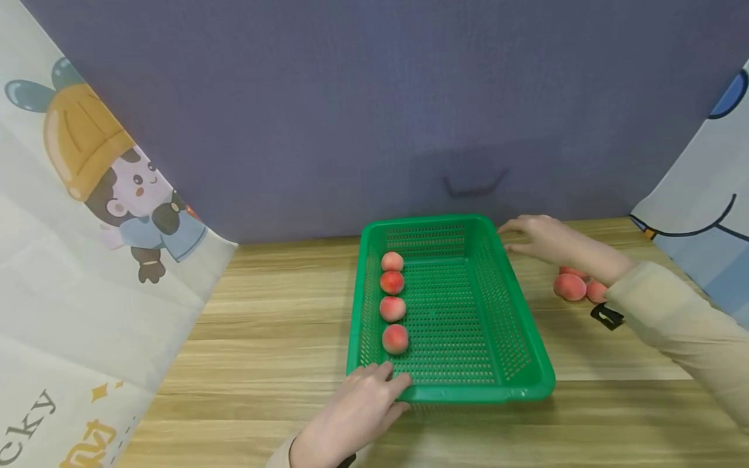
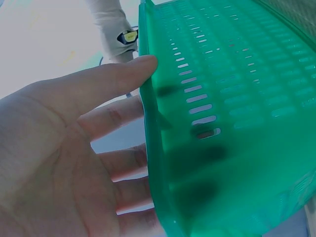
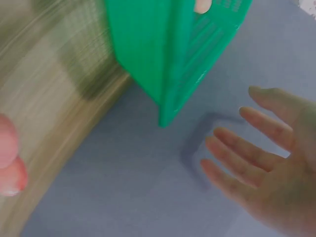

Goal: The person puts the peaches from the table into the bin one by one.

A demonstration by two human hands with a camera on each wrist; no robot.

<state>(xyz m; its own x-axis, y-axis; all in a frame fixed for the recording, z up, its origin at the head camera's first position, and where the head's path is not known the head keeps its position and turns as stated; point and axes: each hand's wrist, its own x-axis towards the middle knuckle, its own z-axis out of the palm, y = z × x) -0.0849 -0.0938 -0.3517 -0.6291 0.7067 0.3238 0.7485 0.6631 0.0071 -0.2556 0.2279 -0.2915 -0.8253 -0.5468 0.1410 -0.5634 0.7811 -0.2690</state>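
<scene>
Left hand (image 1: 358, 404) pinches the basket's (image 1: 456, 393) near-left corner, seemingly steadying; right hand (image 1: 544, 237), fingers spread, empty — peaches (image 1: 570, 286) likely need grasping next.

wood-grain worktop (image 1: 281, 325), pale brown, streaks running left to right, slate-blue wall (image 1: 292, 117) behind, slanted white sheet (image 1: 99, 312) at left, printed cartoon figure (image 1: 143, 201) in yellow hat, partial lettering (image 1: 29, 422) below, pale sheet (image 1: 702, 188) at right, black curved lines

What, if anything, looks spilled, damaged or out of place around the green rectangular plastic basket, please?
Nothing stands out: the basket shows no visible damage, and four round pinkish-red peaches line up neatly along its left side. More peaches sit grouped on the wood-grain table to its right, partly hidden.
</scene>
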